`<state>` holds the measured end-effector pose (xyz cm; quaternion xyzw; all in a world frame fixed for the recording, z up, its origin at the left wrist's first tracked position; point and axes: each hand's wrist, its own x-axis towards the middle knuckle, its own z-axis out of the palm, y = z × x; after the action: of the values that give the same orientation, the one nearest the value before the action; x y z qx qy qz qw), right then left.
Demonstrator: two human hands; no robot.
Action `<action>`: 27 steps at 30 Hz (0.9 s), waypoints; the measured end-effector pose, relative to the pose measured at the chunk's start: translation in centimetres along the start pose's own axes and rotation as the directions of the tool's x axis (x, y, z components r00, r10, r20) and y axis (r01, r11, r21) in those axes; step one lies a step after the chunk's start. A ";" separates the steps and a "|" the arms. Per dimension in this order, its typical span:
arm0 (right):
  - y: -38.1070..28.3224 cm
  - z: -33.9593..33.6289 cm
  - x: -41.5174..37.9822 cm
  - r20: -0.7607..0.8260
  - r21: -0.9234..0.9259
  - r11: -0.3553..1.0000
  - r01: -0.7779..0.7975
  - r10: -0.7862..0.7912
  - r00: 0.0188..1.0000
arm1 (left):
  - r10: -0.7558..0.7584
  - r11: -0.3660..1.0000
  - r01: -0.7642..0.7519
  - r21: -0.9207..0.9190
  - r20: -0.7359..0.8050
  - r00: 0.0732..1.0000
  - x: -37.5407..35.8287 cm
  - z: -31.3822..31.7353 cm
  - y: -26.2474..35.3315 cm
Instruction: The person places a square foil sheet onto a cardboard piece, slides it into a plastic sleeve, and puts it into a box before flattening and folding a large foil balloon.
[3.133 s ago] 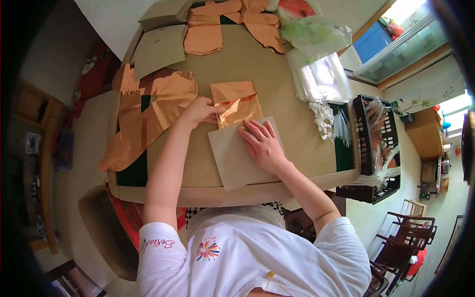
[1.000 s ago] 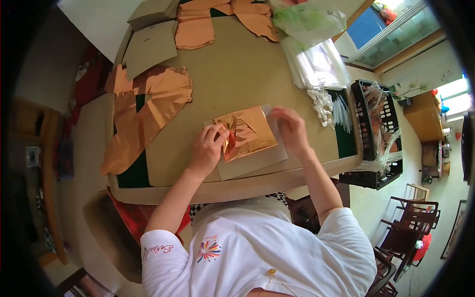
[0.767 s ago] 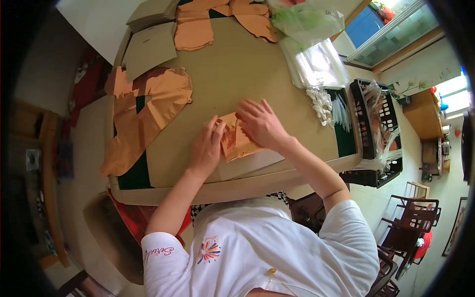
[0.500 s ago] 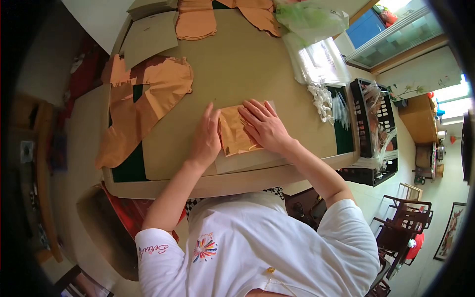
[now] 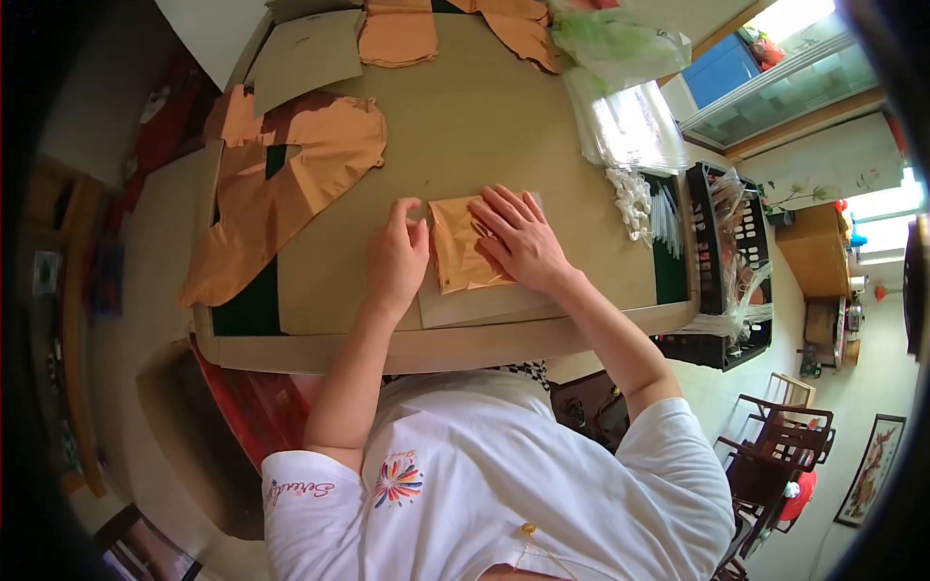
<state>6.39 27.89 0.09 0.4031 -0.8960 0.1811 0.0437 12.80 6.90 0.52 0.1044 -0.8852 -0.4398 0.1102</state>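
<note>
My right hand (image 5: 525, 244) lies flat on the folded copper foil packet (image 5: 457, 254), fingers stretched out and slightly parted, gripping nothing; I judge that the palm is there to press the folds down and stop the slippery foil from springing open. The packet sits near the middle of the table's (image 5: 291, 351) near edge, a little in from it, on a grey card (image 5: 465, 312) that shows below and to the right, probably as a firm, flat base for pressing. My left hand (image 5: 397, 257) stands just beside the packet's left edge, fingers half curled and thumb bent in towards them; I see nothing held in it, though I can't tell whether thumb and finger meet. Being off the foil, it seems to leave the weight to my right palm. Along the table's left edge spread loose foil sheets (image 5: 325, 160), within reach of my left arm and out from under the packet, which I take as the reason for that spot. Stacked card (image 5: 308, 53) lies at the far left corner, overlapping the foil, while clear plastic bags (image 5: 635, 124) lie towards the far right corner, with white ties (image 5: 631, 201) and thin sticks (image 5: 666, 223) nearer me by the right edge, seemingly grouped by kind so they don't mix.
</note>
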 end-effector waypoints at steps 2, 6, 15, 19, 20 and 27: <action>0.1 0.0 0.0 -0.004 0.013 1.000 0.005 -0.005 1.000 | -0.055 0.996 0.054 -0.074 -0.016 0.998 0.3 0.1 0.7; 0.2 0.1 0.1 -0.005 0.006 1.000 0.007 -0.007 1.000 | -0.118 0.939 0.125 -0.319 0.042 0.992 1.4 0.7 -0.1; 0.3 0.1 0.1 0.022 0.021 1.000 -0.004 0.003 1.000 | -0.346 0.852 0.458 -0.252 0.385 0.856 0.8 -1.7 1.2; 0.2 0.1 0.1 0.028 0.015 1.000 -0.009 0.008 1.000 | -0.224 0.907 0.291 -0.305 0.234 0.946 -0.7 -0.2 -0.4; 0.3 0.1 0.0 0.030 0.016 1.000 -0.011 0.011 0.999 | -0.229 0.902 0.296 -0.315 0.232 0.945 -0.6 -0.2 -0.4; 0.3 0.0 0.3 0.029 -0.012 1.000 0.004 -0.003 1.000 | -0.255 0.900 0.357 -0.250 0.361 0.897 0.2 -0.4 -0.1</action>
<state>6.03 27.85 0.06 0.4070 -0.8969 0.1699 0.0335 12.79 6.49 0.74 0.1528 -0.7832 -0.5958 -0.0910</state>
